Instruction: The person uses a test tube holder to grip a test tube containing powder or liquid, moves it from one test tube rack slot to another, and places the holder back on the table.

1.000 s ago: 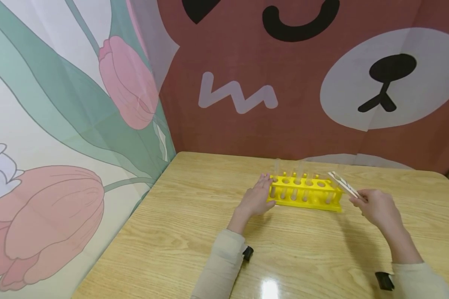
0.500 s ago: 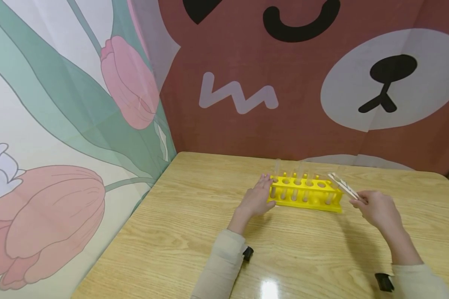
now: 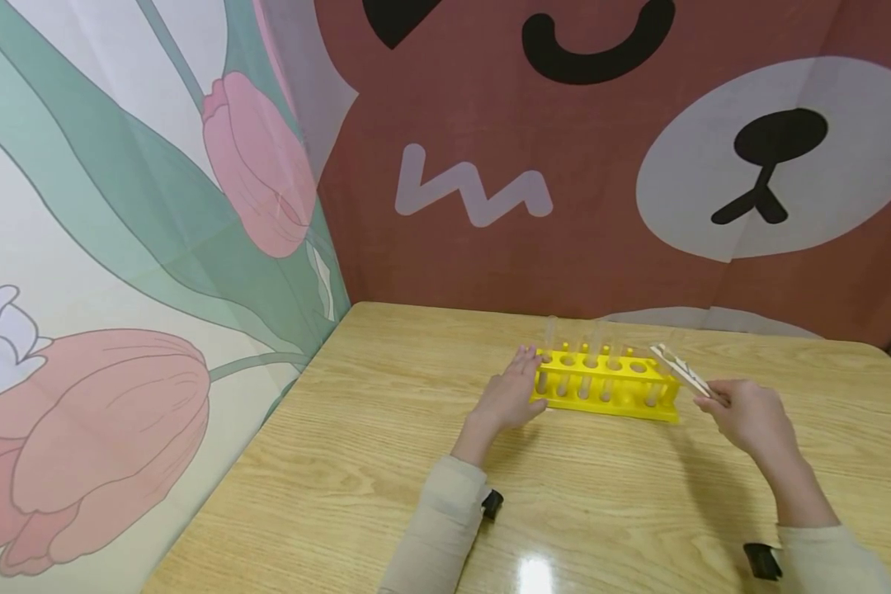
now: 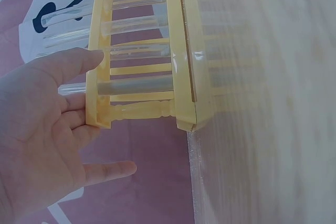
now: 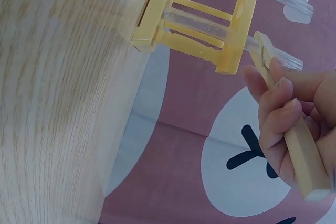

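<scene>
A yellow test tube rack (image 3: 601,404) stands on the table, with several clear test tubes (image 3: 593,340) upright in it. My left hand (image 3: 506,396) holds the rack's left end. In the left wrist view its thumb lies across the top bar, other fingers are partly hidden behind the bar, and one finger sticks out free. My right hand (image 3: 753,417) grips a wooden test tube clamp (image 3: 681,370), slanting up to the left. In the right wrist view the clamp's jaws are at the end test tube (image 5: 286,59), above the rack's top bar; that tube still sits in the rack.
The wood-grain table (image 3: 356,462) stretches around the rack. Behind it hangs a brown bear-print cloth (image 3: 445,264), and a tulip-print cloth (image 3: 119,247) covers the left side. Black wrist-camera mounts (image 3: 763,561) sit at the sleeves.
</scene>
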`<state>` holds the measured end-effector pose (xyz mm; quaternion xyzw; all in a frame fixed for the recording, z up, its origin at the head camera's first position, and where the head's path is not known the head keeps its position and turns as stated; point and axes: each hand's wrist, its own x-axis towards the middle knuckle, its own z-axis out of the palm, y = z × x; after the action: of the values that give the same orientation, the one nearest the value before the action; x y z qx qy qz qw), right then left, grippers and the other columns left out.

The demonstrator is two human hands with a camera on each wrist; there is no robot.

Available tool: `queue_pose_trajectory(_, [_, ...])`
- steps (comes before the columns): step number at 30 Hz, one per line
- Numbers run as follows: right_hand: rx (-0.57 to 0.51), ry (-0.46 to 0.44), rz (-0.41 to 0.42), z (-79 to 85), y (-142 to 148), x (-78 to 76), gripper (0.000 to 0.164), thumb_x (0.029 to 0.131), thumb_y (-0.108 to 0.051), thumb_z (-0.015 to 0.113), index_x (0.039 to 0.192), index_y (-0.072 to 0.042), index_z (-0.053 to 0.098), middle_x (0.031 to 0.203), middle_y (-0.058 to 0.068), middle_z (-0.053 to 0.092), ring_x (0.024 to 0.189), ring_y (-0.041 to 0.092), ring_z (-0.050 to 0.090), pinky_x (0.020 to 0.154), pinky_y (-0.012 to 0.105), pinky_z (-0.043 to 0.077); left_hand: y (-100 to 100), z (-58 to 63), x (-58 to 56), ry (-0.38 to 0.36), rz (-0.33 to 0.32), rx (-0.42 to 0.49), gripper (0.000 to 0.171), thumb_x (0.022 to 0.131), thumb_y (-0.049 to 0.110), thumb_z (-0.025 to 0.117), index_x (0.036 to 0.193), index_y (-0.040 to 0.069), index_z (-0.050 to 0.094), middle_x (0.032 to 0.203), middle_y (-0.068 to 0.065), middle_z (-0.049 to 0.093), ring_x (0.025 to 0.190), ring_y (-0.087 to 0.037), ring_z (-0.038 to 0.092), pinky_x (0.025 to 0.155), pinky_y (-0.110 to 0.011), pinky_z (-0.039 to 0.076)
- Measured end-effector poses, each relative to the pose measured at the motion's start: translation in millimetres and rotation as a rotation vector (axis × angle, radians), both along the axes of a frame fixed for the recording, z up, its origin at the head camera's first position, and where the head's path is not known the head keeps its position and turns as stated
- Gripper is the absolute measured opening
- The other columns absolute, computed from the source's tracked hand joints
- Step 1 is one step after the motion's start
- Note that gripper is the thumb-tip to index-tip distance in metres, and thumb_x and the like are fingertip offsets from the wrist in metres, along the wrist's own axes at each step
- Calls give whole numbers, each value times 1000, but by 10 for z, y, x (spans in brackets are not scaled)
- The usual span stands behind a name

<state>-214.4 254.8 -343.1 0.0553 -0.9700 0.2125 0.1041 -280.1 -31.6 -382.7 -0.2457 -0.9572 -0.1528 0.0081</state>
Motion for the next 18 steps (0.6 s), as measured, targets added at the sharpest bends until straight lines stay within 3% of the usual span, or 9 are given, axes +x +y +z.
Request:
queue_pose_trajectory(5, [5, 25, 2, 5, 1, 2, 30, 84, -8, 61, 101, 17, 57, 66, 13, 59, 51, 18, 40, 44, 30, 31, -2, -10, 1, 6, 0, -2, 67, 88, 33, 56, 141, 8, 23, 148, -3, 11, 134, -11, 1, 96, -44, 34])
queue_pose_trajectory(18, [16, 64, 17, 2, 18, -4, 31, 82, -7, 62, 101, 18, 57, 70, 21, 61, 51, 18, 41, 45, 30, 32, -5, -18, -7, 8, -4, 1, 67, 88, 32, 57, 141, 8, 24, 148, -3, 10, 134, -11, 1, 96, -45, 34])
